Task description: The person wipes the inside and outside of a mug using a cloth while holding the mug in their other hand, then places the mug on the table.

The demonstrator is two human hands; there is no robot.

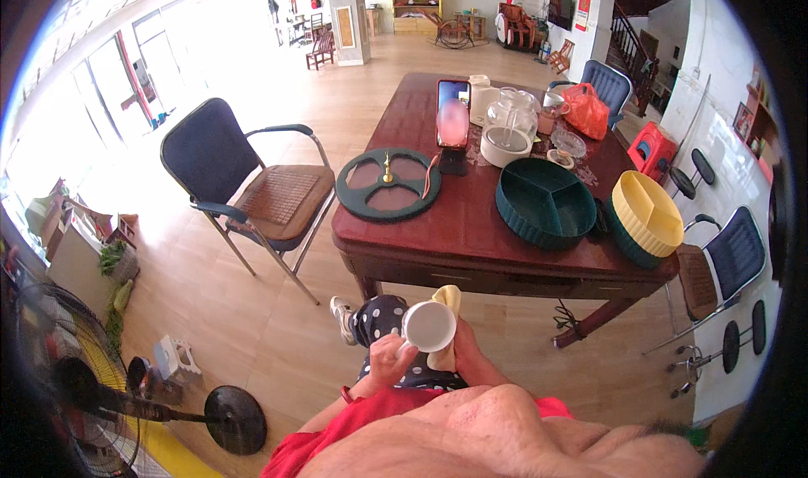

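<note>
Firstly, round white mug (429,326), handle (406,344) gripped by left hand (392,358); beside it, soft yellow cloth (446,296), right hand (467,347) clasping.

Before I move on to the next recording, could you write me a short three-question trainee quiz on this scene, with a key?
1. Which of the person's hands holds the cream cloth?
2. True or false: the phone lies flat on the table.
3. Which of these sits farthest left on the table?
A) the red plastic bag
B) the dark green wheel-shaped piece
C) the clear glass jar

Key
1. The right hand; the left hand holds the white cup.
2. False; it stands upright at a dark stand.
3. B
</note>
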